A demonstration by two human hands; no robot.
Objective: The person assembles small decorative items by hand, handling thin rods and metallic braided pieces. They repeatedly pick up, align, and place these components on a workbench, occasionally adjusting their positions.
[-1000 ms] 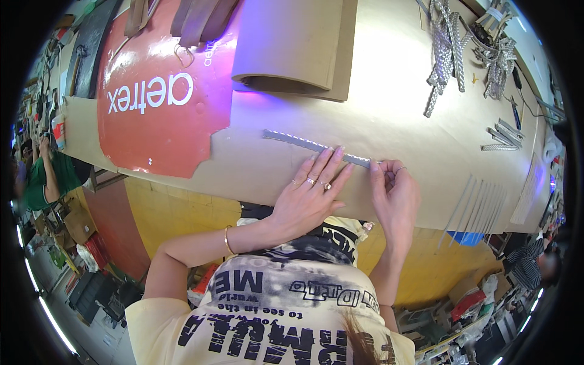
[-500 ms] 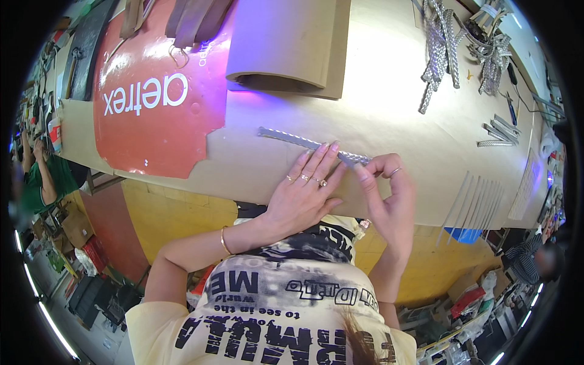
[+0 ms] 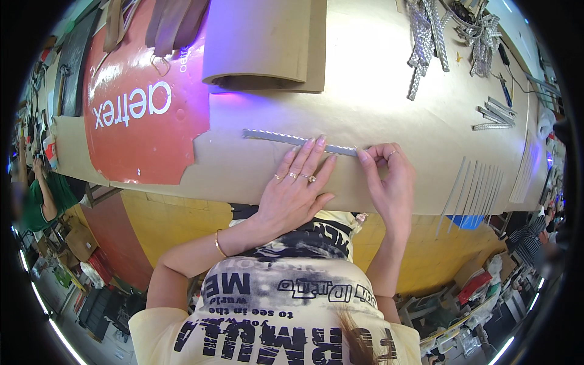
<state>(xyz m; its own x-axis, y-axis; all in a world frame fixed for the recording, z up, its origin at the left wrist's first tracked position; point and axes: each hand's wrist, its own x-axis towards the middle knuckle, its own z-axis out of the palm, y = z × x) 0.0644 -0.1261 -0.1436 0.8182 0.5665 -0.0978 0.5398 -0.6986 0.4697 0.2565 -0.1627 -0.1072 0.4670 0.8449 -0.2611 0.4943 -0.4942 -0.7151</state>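
A narrow silvery braided strip [image 3: 271,136], with a flat grey band along it, lies across the paper-covered table in front of me. My left hand [image 3: 296,182] rests over its middle, fingers stretched out and fingertips pressing it down. At the strip's right end my right hand [image 3: 390,182] is closed, pinching the end between thumb and index finger. The part of the strip under my left fingertips is hidden.
A rolled brown sheet [image 3: 261,45] lies beyond my hands, with a red board [image 3: 143,143] to its left. To the right are braided bundles [image 3: 420,48], short braided pieces [image 3: 491,115], pliers [image 3: 505,91] and several thin strips [image 3: 471,188] overhanging the table's near edge.
The view has shifted slightly. My right fingers have moved along to the strip's right end, and the grey band, bent between my hands before, now lies straight along the braid.
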